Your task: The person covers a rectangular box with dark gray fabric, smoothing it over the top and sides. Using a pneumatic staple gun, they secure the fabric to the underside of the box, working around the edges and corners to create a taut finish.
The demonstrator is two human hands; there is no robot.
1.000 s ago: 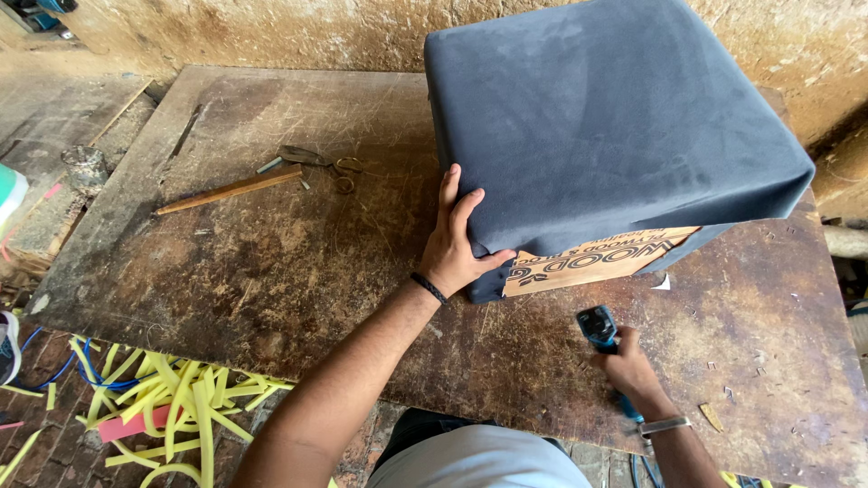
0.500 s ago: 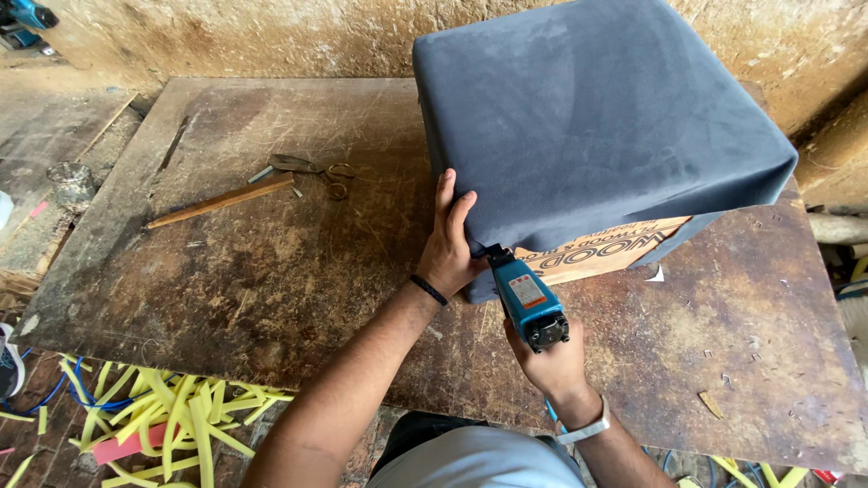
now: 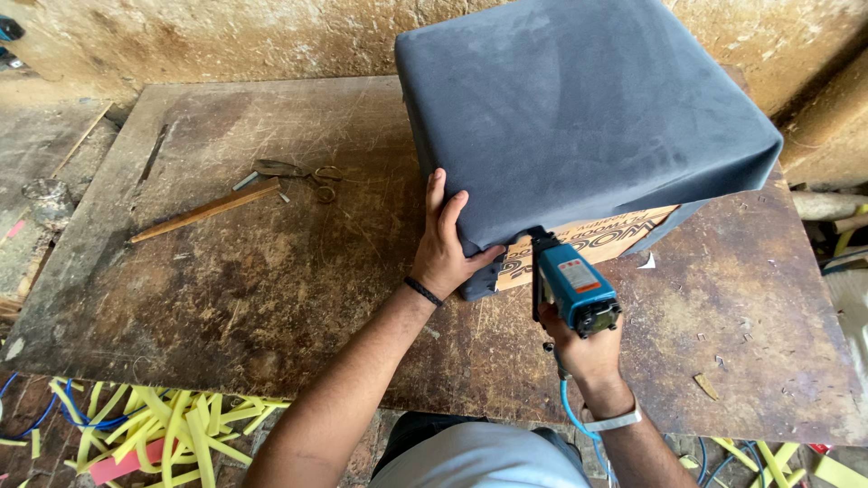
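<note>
Setting: worn, scratched wooden bench (image 3: pixel 271 298) against a rough plaster wall; yellow strip offcuts (image 3: pixel 172 429) on the floor below its near-left corner.
Work piece: box-shaped cushion block (image 3: pixel 579 117) wrapped in dark grey-blue fabric, standing at the far-right part of the bench, its near corner tipped toward the person; a printed cardboard underside (image 3: pixel 588 242) shows below the fabric edge.
Left hand (image 3: pixel 445 239): flat on the block's near-left face, thumb hooked round the corner, pinning fabric taut.
Right hand (image 3: pixel 588 348): closed round a blue staple gun (image 3: pixel 571 282), nose pressed up at the fabric edge on the cardboard; blue hose (image 3: pixel 571 417) trails down.
Technique, judged: keep fabric pulled smooth before firing; seat the nose square; thumb stays well off the nose.
Bystanders: scissors (image 3: pixel 294 172) and wooden-handled tool (image 3: pixel 203 211) lie apart, far-left middle.
</note>
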